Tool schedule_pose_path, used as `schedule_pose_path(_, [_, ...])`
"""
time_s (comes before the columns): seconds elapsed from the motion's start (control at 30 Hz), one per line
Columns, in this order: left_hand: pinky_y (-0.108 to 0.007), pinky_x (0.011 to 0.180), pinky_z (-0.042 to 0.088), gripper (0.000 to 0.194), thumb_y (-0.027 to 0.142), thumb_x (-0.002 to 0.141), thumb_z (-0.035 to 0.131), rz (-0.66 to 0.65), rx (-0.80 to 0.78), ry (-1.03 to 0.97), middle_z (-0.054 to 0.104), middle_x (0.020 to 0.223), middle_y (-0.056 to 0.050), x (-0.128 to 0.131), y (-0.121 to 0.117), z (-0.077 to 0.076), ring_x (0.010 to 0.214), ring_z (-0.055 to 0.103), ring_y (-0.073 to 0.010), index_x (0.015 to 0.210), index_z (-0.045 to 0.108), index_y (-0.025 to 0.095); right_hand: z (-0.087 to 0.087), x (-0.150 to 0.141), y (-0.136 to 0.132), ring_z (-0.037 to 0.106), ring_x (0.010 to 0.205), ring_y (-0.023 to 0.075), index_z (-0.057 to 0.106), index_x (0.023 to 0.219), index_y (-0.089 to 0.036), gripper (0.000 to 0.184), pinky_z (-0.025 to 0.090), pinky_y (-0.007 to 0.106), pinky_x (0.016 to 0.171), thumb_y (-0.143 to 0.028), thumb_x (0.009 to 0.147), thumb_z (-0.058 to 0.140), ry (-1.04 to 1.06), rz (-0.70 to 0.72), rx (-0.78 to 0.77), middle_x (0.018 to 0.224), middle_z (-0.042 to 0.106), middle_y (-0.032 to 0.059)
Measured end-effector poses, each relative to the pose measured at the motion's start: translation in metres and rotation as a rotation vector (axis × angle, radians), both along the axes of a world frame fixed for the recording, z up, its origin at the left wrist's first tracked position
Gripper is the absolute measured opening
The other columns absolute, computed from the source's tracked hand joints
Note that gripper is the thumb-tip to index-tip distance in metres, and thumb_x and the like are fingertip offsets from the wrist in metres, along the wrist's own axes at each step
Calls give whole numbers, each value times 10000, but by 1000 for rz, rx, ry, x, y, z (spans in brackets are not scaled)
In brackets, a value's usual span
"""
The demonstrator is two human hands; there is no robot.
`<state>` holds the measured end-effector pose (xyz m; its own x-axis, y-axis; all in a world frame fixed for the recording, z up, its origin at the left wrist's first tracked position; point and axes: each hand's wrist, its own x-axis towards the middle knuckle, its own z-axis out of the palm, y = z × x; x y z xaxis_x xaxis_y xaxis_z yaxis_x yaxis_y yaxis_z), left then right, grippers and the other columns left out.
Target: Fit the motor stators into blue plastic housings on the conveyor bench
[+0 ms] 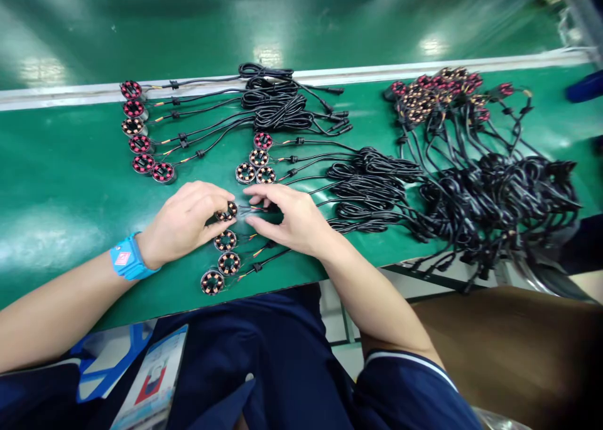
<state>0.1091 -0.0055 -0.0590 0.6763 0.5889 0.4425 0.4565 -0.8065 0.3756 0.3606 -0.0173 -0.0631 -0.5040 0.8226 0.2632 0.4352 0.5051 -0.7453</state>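
Observation:
My left hand (193, 220), with a blue wristband (134, 257) behind it, pinches a round motor stator (227, 211) with copper-coloured windings. Thin wires run from that stator toward my right hand (292, 218). The thumb and forefinger of my right hand are apart, on either side of these wires, and I see no firm grip on them. Just below lie more copper-wound stators (228, 263) in a slanting column. Above my right hand sits a small group of stators (259, 158), some copper and one red. Their black cables (377, 172) stretch right in tied coils.
Red and copper stators (140, 144) form a column at the upper left, their cables bundled (277, 100) to the right. A large heap of stators (433, 91) and tangled cables (499, 198) covers the right side of the green table (61, 185). A white strip (358, 72) runs along the back.

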Motion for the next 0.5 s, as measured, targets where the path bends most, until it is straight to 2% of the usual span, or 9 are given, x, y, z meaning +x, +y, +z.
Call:
schedule_pose_path(0.07, [-364,878,566,219,228,933,703,-38,-7,0,728,1106,-71,1,0,0,1045,696,-209,1051,519,210,6,1,0,651,984,195,675,1080,-172,179,512,344,913,-257,1017,531,35,31,-99,1034,706,64])
schedule_pose_path(0.13, [-366,877,570,219,234,937,699,-57,-31,-14,728,1106,-70,2,0,-1,1052,697,-207,1060,519,212,10,2,2,639,961,182,684,947,-172,272,494,334,903,-229,1050,438,75,60,-185,984,699,62])
schedule_pose_path(0.3, [-359,853,582,230,292,935,707,-63,-131,-34,728,1108,-72,4,1,-3,1050,700,-208,1056,528,212,11,6,3,620,873,160,694,918,-177,125,475,300,811,-223,970,590,153,29,-327,949,694,35])
schedule_pose_path(0.5, [-347,859,576,259,308,929,715,-73,-185,-26,722,1110,-72,6,2,-4,1028,698,-203,1066,521,206,14,5,2,589,802,133,692,862,-173,63,446,273,776,-188,902,646,154,16,-386,891,690,4])
